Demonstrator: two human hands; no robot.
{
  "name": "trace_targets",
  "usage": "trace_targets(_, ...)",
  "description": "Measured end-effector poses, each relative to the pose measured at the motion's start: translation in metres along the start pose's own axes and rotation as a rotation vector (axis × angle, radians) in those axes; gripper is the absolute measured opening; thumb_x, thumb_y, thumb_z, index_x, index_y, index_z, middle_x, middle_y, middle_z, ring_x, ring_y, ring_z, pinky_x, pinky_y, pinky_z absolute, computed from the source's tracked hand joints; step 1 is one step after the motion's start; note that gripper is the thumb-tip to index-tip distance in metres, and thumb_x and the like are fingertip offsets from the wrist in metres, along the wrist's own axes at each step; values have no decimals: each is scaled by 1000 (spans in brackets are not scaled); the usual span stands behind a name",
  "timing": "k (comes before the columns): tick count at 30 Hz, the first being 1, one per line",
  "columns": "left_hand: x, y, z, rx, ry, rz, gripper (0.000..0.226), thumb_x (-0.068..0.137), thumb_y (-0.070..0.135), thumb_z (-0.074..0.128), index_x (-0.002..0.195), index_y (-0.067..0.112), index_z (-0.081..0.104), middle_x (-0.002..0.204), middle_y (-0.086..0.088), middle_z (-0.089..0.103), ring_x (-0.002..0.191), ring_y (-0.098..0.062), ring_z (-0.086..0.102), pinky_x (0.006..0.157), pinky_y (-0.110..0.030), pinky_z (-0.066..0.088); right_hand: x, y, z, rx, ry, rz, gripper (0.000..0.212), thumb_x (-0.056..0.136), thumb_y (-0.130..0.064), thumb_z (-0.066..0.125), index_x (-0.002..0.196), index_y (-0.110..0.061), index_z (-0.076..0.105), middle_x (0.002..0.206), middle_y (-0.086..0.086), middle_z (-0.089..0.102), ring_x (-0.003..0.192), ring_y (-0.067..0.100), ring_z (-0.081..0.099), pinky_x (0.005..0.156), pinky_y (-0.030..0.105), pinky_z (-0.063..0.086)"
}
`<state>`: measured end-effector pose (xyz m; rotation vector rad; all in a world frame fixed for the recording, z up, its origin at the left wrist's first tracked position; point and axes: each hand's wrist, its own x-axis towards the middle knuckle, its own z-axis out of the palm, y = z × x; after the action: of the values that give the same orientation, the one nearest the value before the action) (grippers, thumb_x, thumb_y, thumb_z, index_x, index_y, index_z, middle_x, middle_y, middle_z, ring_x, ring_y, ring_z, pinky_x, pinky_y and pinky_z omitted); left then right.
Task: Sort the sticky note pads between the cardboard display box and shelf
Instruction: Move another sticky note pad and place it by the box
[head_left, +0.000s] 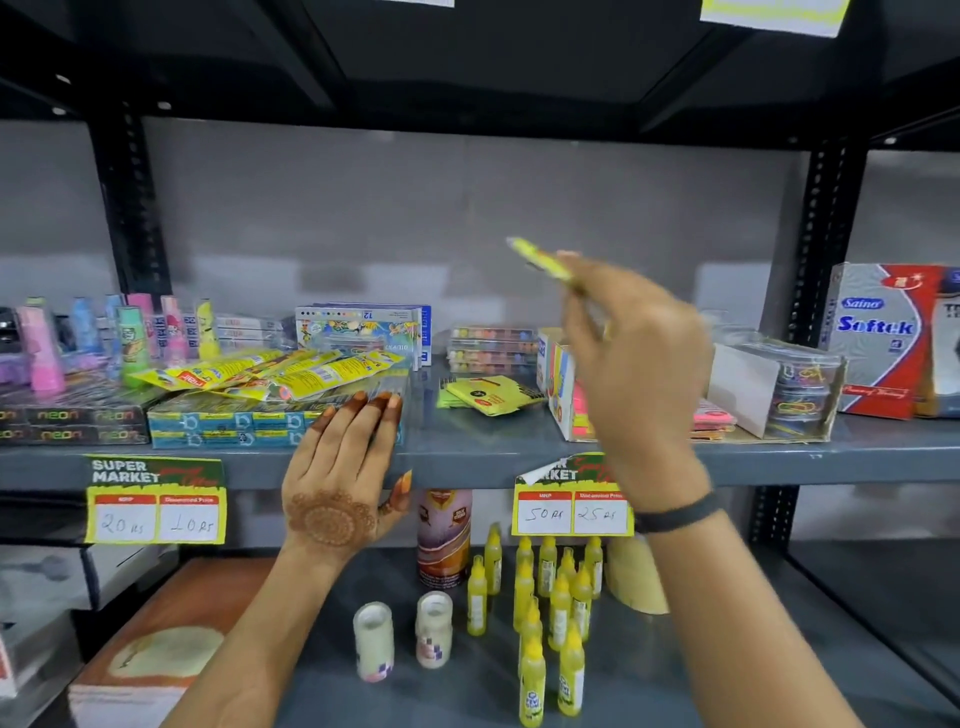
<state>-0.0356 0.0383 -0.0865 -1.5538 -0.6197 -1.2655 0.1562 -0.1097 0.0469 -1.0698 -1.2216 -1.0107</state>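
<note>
Item in transit: one yellow sticky note pad (537, 260), pinched edge-on in the raised right hand (631, 358) above the cardboard display box (563, 400) (left hand (343, 462) flat, fingers together, on the shelf (467, 457) edge); next, judged: lower into box or onto the loose shelf pads (488, 397).

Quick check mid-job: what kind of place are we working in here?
Most likely a shop's stationery aisle: metal shelf with "Super Market" price tags, yellow glue bottles below, and a cardboard display box of sticky notes.
</note>
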Motion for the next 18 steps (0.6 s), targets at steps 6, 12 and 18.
trace_targets(6, 0, 0, 0, -5, -7, -1, 54, 97, 35, 33, 131, -1, 54, 120, -19, 62, 116, -33, 53, 103, -41, 37, -23, 71, -22, -318, -239, 290, 17, 89, -9, 57, 100, -10, 71, 78, 22, 71, 66, 39, 63, 54, 32, 40)
trace_targets(12, -1, 0, 1, -2, -14, -7, 55, 97, 36, 33, 131, -1, 55, 120, -19, 62, 115, -33, 53, 101, -42, 38, -41, 89, -27, -356, -679, 317, 22, 86, -1, 54, 99, -7, 70, 82, 24, 70, 72, 39, 60, 57, 35, 45)
trace_targets(18, 0, -1, 1, 7, -9, -3, 54, 97, 35, 33, 130, -1, 55, 119, -19, 62, 116, -32, 52, 103, -41, 37, -26, 80, -28, -286, -849, 361, 34, 84, 1, 49, 113, -8, 65, 103, 23, 68, 90, 39, 59, 72, 34, 47)
